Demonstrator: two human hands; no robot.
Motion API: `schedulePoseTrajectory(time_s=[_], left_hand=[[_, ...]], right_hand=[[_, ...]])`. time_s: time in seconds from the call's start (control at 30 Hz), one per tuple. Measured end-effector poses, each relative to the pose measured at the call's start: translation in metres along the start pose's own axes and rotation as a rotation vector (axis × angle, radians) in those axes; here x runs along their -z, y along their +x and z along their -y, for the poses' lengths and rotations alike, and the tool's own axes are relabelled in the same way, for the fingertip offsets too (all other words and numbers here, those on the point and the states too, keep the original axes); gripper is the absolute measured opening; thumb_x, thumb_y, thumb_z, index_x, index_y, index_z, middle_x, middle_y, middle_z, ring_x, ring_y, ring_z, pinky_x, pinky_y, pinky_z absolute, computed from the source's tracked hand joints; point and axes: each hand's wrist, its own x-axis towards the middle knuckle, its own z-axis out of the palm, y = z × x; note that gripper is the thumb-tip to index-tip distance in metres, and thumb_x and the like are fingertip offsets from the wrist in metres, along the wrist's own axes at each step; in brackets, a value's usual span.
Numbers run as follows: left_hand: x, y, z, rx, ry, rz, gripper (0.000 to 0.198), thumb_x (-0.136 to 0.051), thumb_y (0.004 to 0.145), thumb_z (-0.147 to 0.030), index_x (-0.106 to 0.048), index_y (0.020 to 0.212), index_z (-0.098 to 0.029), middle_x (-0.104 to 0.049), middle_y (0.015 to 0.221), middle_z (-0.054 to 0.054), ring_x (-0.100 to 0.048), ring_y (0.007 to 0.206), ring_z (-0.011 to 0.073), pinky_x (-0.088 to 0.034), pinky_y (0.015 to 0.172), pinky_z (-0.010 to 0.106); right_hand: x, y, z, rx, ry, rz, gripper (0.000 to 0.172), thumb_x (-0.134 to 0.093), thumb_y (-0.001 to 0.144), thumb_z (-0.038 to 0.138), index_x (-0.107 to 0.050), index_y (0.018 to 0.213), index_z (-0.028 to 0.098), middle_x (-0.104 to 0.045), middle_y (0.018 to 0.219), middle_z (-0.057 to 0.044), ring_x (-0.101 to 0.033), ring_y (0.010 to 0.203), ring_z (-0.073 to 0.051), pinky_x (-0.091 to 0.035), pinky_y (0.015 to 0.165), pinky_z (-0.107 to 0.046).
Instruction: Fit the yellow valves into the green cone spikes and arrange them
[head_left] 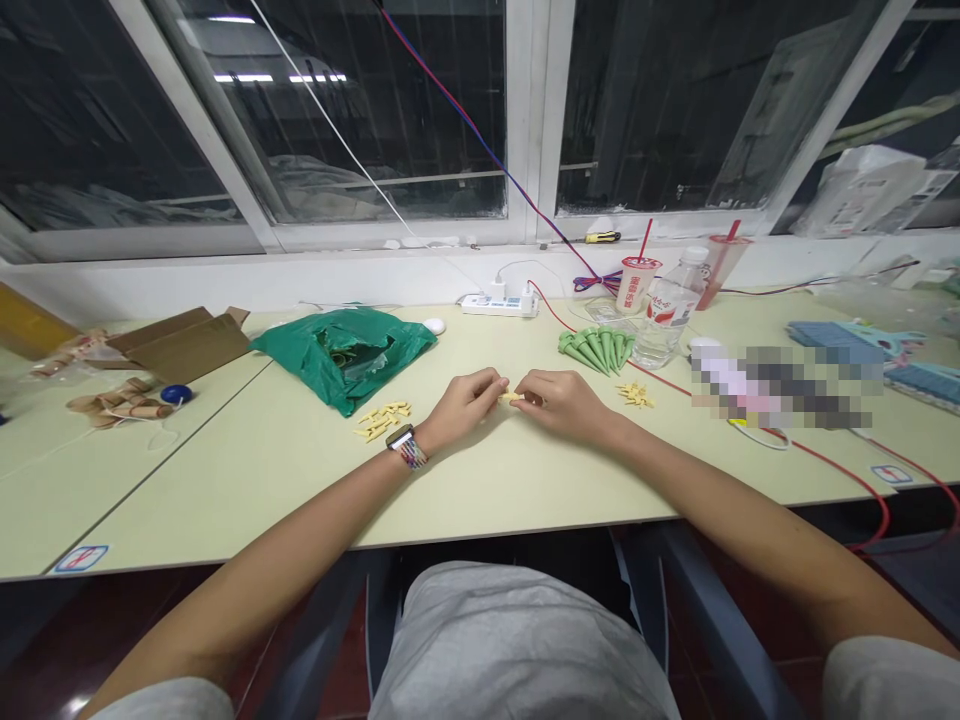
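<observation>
Yellow piece (511, 397): held over the tabletop (510, 492), between front and back edges.
Left grip (466, 406): pinching one end.
Right grip (561, 402): pinching the other.
Green cones (598, 349), green bag (319, 352): lying toward the back edge.

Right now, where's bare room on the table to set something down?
The table looks bare on the near side of the green bag, left of the left forearm. Another patch lies between that and the right forearm, nearer than both hands. Right rear is crowded: green cones, bottle, cups.
</observation>
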Motion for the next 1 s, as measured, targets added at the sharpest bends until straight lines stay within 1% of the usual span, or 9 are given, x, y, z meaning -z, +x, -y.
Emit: schedulePoseTrajectory(time_s=[0.13,0.3,0.47,0.6,0.67,0.77,0.83,0.93,1.0], left_hand=[[0.001,0.0,0.004,-0.062,-0.057,0.014,0.024,-0.065,0.097,-0.043,-0.056,0.098,-0.021,-0.058,0.076,-0.003,-0.055,0.064,0.0134,-0.042,0.061,0.027],[0.002,0.001,0.003,-0.046,-0.034,0.032,0.025,-0.058,0.102,-0.045,-0.059,0.098,-0.02,-0.06,0.075,-0.002,-0.056,0.065,0.0143,-0.044,0.064,0.028],[0.003,0.001,0.002,-0.025,0.041,0.006,0.042,-0.043,0.108,-0.048,-0.055,0.079,-0.02,-0.056,0.068,-0.002,-0.053,0.065,0.0151,-0.042,0.067,0.03],[0.005,0.001,0.003,-0.028,-0.037,0.044,0.026,-0.053,0.104,-0.045,-0.057,0.094,-0.021,-0.058,0.072,-0.003,-0.055,0.064,0.015,-0.043,0.065,0.029],[0.005,0.001,0.003,-0.034,-0.011,0.048,0.027,-0.054,0.104,-0.044,-0.057,0.091,-0.021,-0.058,0.071,-0.003,-0.054,0.063,0.0147,-0.041,0.064,0.029],[0.004,0.001,0.001,-0.034,0.069,0.011,0.04,-0.047,0.107,-0.043,-0.052,0.075,-0.02,-0.053,0.065,-0.003,-0.048,0.062,0.0141,-0.039,0.065,0.029],[0.005,0.001,0.0,-0.03,0.087,-0.012,0.045,-0.045,0.108,-0.044,-0.049,0.07,-0.02,-0.051,0.063,-0.003,-0.047,0.061,0.0137,-0.038,0.065,0.029],[0.013,0.003,0.001,-0.021,0.088,-0.056,0.038,-0.048,0.106,-0.044,-0.056,0.078,-0.02,-0.055,0.065,-0.003,-0.05,0.062,0.0142,-0.039,0.064,0.029],[0.025,0.005,0.003,-0.02,0.082,-0.109,0.03,-0.053,0.103,-0.043,-0.06,0.086,-0.02,-0.061,0.068,-0.002,-0.055,0.065,0.0154,-0.041,0.065,0.028]], right_hand=[[0.0,-0.001,-0.001,-0.01,-0.011,-0.003,0.023,-0.056,0.105,0.035,-0.066,0.091,0.019,-0.071,0.086,-0.006,-0.058,0.071,-0.016,-0.034,0.066,-0.029],[0.0,-0.001,-0.004,-0.017,-0.043,-0.018,0.024,-0.056,0.106,0.037,-0.066,0.092,0.019,-0.07,0.086,-0.006,-0.058,0.072,-0.016,-0.034,0.066,-0.029],[0.001,0.0,-0.003,-0.026,-0.045,-0.016,0.025,-0.055,0.106,0.038,-0.067,0.094,0.02,-0.07,0.087,-0.006,-0.058,0.073,-0.017,-0.035,0.067,-0.03],[0.001,0.0,-0.004,-0.035,-0.048,-0.008,0.024,-0.056,0.106,0.038,-0.067,0.093,0.02,-0.071,0.086,-0.006,-0.058,0.072,-0.017,-0.034,0.066,-0.03],[0.0,-0.001,-0.004,-0.046,-0.05,-0.006,0.023,-0.057,0.105,0.037,-0.067,0.093,0.02,-0.071,0.087,-0.006,-0.059,0.073,-0.017,-0.034,0.066,-0.03],[-0.001,-0.001,-0.003,-0.048,-0.052,-0.005,0.021,-0.057,0.105,0.035,-0.067,0.095,0.02,-0.071,0.089,-0.006,-0.06,0.074,-0.017,-0.034,0.067,-0.03],[0.001,-0.001,-0.003,-0.043,-0.059,-0.004,0.02,-0.056,0.105,0.034,-0.067,0.095,0.02,-0.071,0.089,-0.006,-0.061,0.075,-0.017,-0.034,0.067,-0.03],[0.011,0.001,-0.008,-0.056,-0.096,0.008,0.019,-0.055,0.104,0.032,-0.068,0.097,0.02,-0.071,0.091,-0.008,-0.061,0.075,-0.018,-0.035,0.068,-0.03],[0.026,0.002,-0.018,-0.117,-0.132,0.024,0.016,-0.057,0.101,0.03,-0.069,0.097,0.02,-0.072,0.093,-0.008,-0.061,0.076,-0.019,-0.035,0.068,-0.031]])
